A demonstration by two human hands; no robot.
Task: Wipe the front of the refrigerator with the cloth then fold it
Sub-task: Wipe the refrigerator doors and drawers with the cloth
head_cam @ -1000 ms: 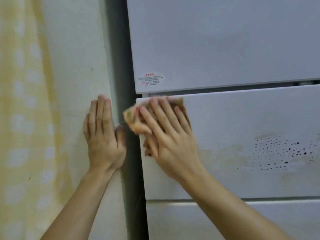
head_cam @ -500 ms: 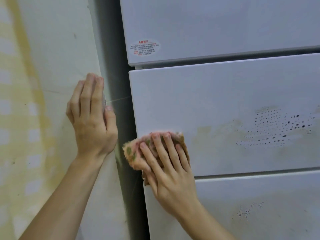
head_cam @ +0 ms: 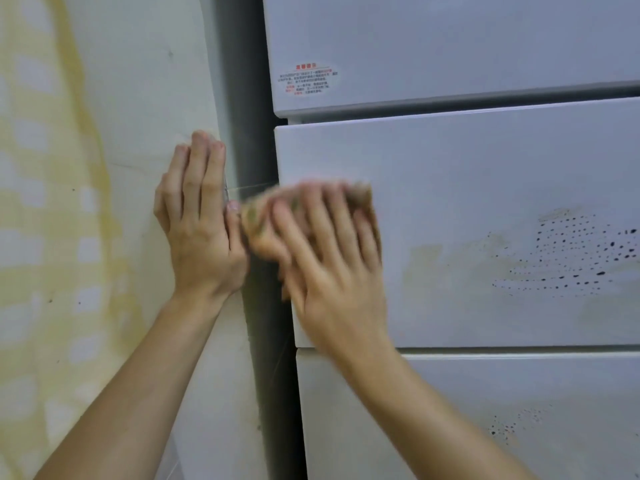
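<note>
- Right grip [head_cam: 329, 258] released, fingers flat, pressing crumpled pink-tan green-spotted cloth [head_cam: 256, 213] against left edge of pale grey panelled refrigerator front [head_cam: 485, 174].
- Left grip [head_cam: 201, 233] flat, released, on cream wall [head_cam: 138, 98].
- Risk: unpinched cloth slipping off the edge into dark gap [head_cam: 254, 133]; black specks [head_cam: 571, 251] at right probably smearing.

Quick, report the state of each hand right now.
Left hand: open, flat against the wall.
Right hand: open, straight fingers pressing the cloth on the refrigerator.

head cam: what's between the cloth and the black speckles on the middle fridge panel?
Head view: only the bare middle panel, with a faint yellowish smear, lies between the cloth and the black speckles.
</note>
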